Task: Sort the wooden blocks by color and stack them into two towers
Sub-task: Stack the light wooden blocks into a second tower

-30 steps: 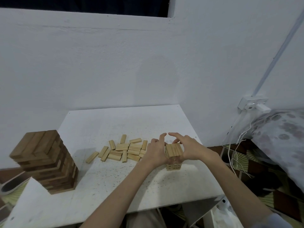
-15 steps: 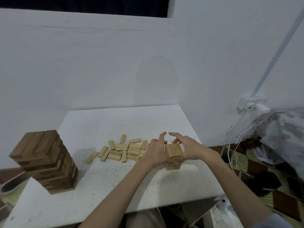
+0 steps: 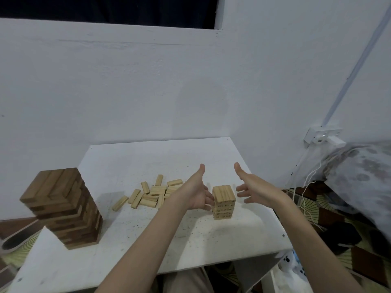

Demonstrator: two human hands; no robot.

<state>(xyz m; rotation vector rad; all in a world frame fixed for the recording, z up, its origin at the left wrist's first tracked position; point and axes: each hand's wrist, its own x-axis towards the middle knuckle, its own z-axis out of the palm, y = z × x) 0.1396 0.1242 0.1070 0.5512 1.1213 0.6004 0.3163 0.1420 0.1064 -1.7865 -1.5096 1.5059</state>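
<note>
While the left hand (image 3: 195, 192) and right hand (image 3: 257, 188) were held spread and empty either side of the light tower (image 3: 224, 201) on the table (image 3: 190, 240), loose light blocks (image 3: 152, 193) lay to its left — light, stiff, smooth, probably best pinched by the long sides.

The tall tower (image 3: 63, 208) is dark brown wood with a few paler streaks, while the short tower (image 3: 223, 203) and the loose blocks (image 3: 154, 192) are pale yellow pine. The worktop (image 3: 131, 161) is white with dark specks, the wall (image 3: 148, 92) plain white, and the cloth (image 3: 359, 176) grey with dusky flowers.
</note>
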